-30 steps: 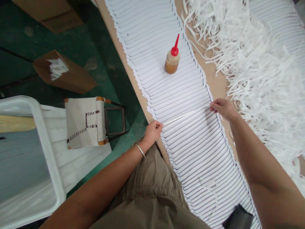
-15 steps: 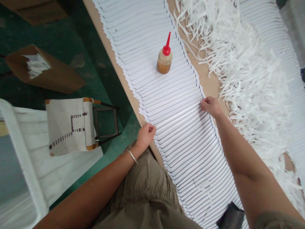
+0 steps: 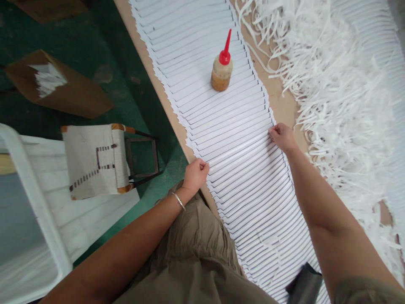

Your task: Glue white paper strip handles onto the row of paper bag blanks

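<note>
While the left hand (image 3: 195,176) and the right hand (image 3: 284,137) each pinched an end of a narrow white strip (image 3: 237,149) between thumb and fingers, it ran straight from one grip to the other, over overlapped white sheets (image 3: 202,97). Even, gentle tension, parallel to the sheet edges, seemed best. The left wrist hung low by the table (image 3: 286,101), the right arm extended; a red-capped bottle (image 3: 221,74) stood beyond the fingers.

Scuffed green floor (image 3: 161,190), shadowed at upper left; woven-seat stool (image 3: 88,169) left of center; open cardboard box (image 3: 85,99) above it, second carton (image 3: 47,8) at top left; tan tabletop (image 3: 283,99) running diagonally; diffuse light.
</note>
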The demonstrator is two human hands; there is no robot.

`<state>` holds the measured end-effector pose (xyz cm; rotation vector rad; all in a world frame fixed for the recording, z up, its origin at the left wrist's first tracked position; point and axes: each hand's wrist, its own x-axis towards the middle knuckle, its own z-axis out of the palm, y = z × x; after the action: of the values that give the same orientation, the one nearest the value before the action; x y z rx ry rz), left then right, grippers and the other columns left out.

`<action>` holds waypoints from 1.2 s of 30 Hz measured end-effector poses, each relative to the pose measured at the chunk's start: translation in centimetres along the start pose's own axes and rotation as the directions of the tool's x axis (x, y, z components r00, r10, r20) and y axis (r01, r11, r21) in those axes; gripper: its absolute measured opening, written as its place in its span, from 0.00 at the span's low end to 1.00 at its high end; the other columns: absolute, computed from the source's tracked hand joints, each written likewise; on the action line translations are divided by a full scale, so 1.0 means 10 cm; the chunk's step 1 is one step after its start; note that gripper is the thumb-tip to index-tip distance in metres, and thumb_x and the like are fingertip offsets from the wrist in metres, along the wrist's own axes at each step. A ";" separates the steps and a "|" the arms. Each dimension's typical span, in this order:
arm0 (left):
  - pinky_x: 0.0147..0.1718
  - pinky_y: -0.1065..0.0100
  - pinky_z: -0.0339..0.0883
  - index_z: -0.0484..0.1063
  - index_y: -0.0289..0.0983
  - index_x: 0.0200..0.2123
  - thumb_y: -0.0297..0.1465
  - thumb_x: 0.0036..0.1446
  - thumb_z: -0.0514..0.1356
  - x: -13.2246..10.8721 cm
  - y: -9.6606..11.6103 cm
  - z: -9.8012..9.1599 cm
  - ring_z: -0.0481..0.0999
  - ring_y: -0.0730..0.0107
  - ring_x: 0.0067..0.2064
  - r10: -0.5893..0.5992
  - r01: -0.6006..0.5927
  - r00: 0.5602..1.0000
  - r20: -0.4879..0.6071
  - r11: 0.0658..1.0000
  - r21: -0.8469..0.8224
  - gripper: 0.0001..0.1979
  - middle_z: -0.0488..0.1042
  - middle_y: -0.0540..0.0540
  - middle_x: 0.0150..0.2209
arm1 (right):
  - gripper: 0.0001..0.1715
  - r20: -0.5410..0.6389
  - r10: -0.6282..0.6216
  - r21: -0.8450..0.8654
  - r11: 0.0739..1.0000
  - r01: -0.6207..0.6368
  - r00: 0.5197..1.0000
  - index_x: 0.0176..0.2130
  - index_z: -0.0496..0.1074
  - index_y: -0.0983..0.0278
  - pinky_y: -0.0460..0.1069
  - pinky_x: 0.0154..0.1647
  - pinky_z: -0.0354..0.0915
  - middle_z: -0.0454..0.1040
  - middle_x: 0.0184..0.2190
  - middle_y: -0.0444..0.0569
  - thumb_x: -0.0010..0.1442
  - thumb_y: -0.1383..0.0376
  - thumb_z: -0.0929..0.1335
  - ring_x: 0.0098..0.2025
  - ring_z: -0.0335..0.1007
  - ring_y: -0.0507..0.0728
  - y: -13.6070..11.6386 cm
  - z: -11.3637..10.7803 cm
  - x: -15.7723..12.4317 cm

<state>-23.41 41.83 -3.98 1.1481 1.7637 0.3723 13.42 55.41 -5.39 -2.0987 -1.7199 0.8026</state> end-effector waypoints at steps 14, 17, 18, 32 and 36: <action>0.33 0.67 0.62 0.64 0.40 0.26 0.34 0.62 0.56 0.04 0.08 0.00 0.76 0.63 0.33 0.009 -0.007 1.000 -0.008 0.960 0.279 0.12 0.75 0.47 0.26 | 0.06 -0.053 0.034 -0.305 0.951 -0.048 0.998 0.35 0.69 0.60 0.52 0.40 0.66 0.77 0.32 0.51 0.60 0.60 0.66 0.35 0.72 0.60 -0.11 0.06 -0.01; 0.33 0.65 0.61 0.65 0.40 0.28 0.36 0.62 0.57 0.06 0.09 -0.03 0.76 0.59 0.34 0.019 -0.016 1.000 -0.004 0.912 0.410 0.11 0.75 0.46 0.28 | 0.08 -0.057 0.056 -0.384 0.921 -0.074 0.997 0.38 0.70 0.60 0.53 0.42 0.66 0.78 0.35 0.53 0.61 0.59 0.66 0.39 0.73 0.62 -0.19 0.01 -0.02; 0.33 0.65 0.60 0.65 0.41 0.30 0.36 0.62 0.57 0.06 0.08 -0.04 0.76 0.59 0.34 0.023 -0.018 1.000 -0.007 0.906 0.423 0.09 0.75 0.46 0.28 | 0.09 -0.079 0.074 -0.393 0.914 -0.100 0.994 0.40 0.70 0.60 0.54 0.42 0.67 0.78 0.36 0.53 0.61 0.58 0.66 0.40 0.73 0.62 -0.19 -0.02 -0.01; 0.33 0.68 0.66 0.68 0.39 0.42 0.29 0.64 0.54 -0.14 0.06 -0.21 0.76 0.66 0.32 0.241 -0.261 0.960 0.141 0.954 0.147 0.05 0.74 0.50 0.29 | 0.12 -0.343 0.352 -0.214 0.874 -0.437 0.871 0.35 0.72 0.65 0.57 0.45 0.67 0.78 0.36 0.60 0.61 0.60 0.63 0.40 0.73 0.64 0.28 -0.44 -0.31; 0.46 0.64 0.72 0.72 0.39 0.47 0.30 0.67 0.51 -0.33 0.41 -0.08 0.78 0.63 0.47 0.493 -0.511 0.842 0.222 0.859 0.032 0.11 0.77 0.42 0.47 | 0.14 0.031 0.166 -0.099 0.982 -0.162 0.986 0.33 0.70 0.61 0.50 0.32 0.62 0.74 0.23 0.47 0.62 0.53 0.64 0.26 0.68 0.56 -0.29 -0.42 -1.00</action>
<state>-21.61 41.34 0.99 1.6584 1.2891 0.4674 12.34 46.85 1.82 -2.3284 -1.6515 0.8262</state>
